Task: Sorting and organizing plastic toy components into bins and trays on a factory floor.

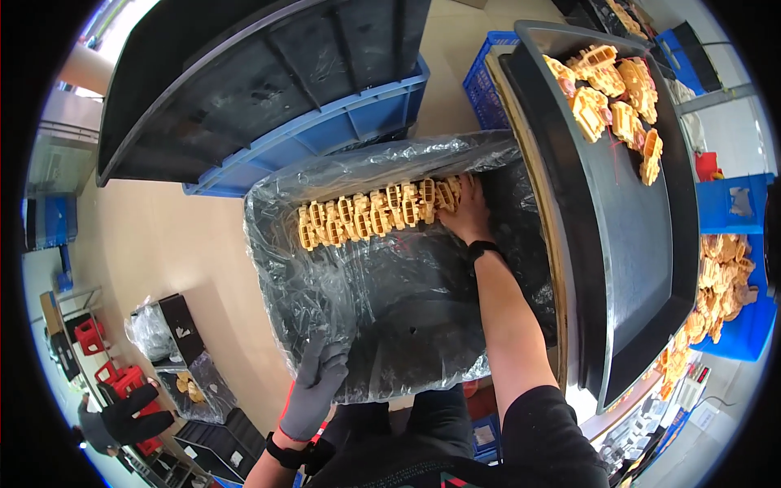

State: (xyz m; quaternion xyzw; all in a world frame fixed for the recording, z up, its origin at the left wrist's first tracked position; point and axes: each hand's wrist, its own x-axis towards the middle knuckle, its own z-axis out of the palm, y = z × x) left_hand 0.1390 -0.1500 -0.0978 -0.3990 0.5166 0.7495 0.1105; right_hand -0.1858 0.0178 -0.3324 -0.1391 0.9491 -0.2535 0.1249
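In a bin lined with clear plastic film (325, 317), a row of yellow molded parts (362, 215) stands packed side by side along the far side. My bare right hand (468, 213) reaches in at the row's right end, its fingers curled around a yellow part (444, 195) there; the fingertips are partly hidden. My left hand (316, 382), in a grey glove, lies at the bin's near left edge against the film. Its fingers are stretched out, and nothing shows in them.
On the right, a black tray (606, 325) holds more yellow parts (614, 89) at its far end. Blue bins of similar parts (724, 276) stand beyond it. Tilted black and blue crates (309, 134) rise behind the lined bin. A person (122, 423) is at the lower left.
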